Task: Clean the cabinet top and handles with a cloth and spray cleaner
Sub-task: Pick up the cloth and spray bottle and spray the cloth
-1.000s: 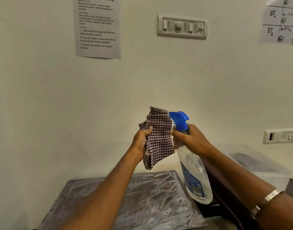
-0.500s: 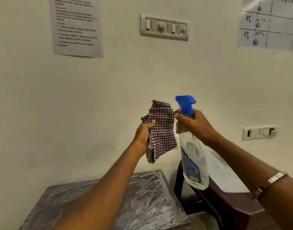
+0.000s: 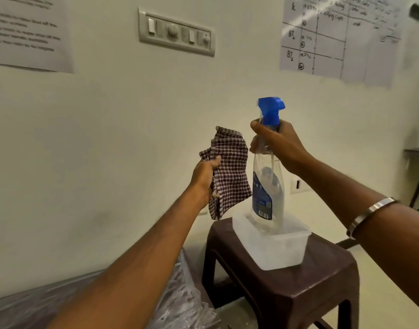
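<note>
Cloth beside spray bottle

left hand: raised, fingers curled, gripping | right hand: raised, curled, gripping

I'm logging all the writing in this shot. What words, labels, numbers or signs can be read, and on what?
"k": handwritten chart on the wall, top left cell.
"BT" with a small subscript, twice: same chart, the two rows below.
Circled numbers and other handwriting on that chart: too small or smeared to read.
"off the": printed sheet, upper left; the remaining lines are blurred.
Blue label and barcode on the spray bottle: too small to read.
Switch panel: no text.
</note>
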Demonstrator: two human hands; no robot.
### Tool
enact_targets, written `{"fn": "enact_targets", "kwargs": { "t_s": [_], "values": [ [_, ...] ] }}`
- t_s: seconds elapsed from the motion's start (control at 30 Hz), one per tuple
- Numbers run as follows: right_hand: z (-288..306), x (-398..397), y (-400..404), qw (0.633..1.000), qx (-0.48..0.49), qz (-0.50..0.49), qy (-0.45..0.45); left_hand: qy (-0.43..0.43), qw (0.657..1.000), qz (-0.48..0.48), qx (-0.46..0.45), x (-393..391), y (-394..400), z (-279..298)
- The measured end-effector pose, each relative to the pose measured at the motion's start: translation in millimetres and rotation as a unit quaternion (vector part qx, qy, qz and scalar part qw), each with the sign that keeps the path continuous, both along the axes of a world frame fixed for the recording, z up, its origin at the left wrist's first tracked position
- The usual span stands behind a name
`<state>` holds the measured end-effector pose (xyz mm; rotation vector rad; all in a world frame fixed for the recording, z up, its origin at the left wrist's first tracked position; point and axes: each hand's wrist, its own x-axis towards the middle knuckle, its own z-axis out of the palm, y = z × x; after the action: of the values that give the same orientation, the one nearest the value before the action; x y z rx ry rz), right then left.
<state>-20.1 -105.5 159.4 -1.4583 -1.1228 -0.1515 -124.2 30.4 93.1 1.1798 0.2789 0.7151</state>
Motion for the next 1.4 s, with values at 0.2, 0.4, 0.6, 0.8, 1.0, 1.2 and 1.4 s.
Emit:
{"fn": "enact_targets", "kwargs": {
  "t_s": [0.2, 0.4, 0.6, 0.8, 1.0, 1.2, 1.4],
  "values": [
    [-1.1, 41.4, -12.3, 0.999, 0.023, -0.043, 0.002, -0.011, 1.000, -0.007, 0.005, 40.5, -13.9, 4.4],
    [-37.2, 69.4, -7.0, 0.997, 0.003, -0.068, 0.020, -0.015, 1.000, 0.009, -0.010, 65.8, -11.3, -8.5],
    [-88.9, 80.5, 9.0, 0.995, -0.027, -0.080, 0.052, 0.001, 0.998, 0.052, 0.021, 72.1, 2.4, -22.4],
    [-117.1, 84.2, 15.6, 0.992, -0.035, -0.086, 0.081, 0.015, 0.997, 0.061, 0.039, 70.8, 9.6, -28.3],
    [-120.8, 83.3, 13.1, 0.989, -0.042, -0.103, 0.099, 0.028, 0.997, 0.058, 0.037, 64.7, 13.7, -33.8],
    [-121.8, 78.5, 9.5, 0.979, -0.087, -0.159, 0.095, 0.079, 0.994, 0.065, 0.040, 47.2, 18.0, -33.2],
    [-122.4, 68.2, 8.9, 0.961, -0.139, -0.199, 0.134, 0.101, 0.991, 0.080, 0.045, 25.2, 21.6, -25.8]
  ]
}}
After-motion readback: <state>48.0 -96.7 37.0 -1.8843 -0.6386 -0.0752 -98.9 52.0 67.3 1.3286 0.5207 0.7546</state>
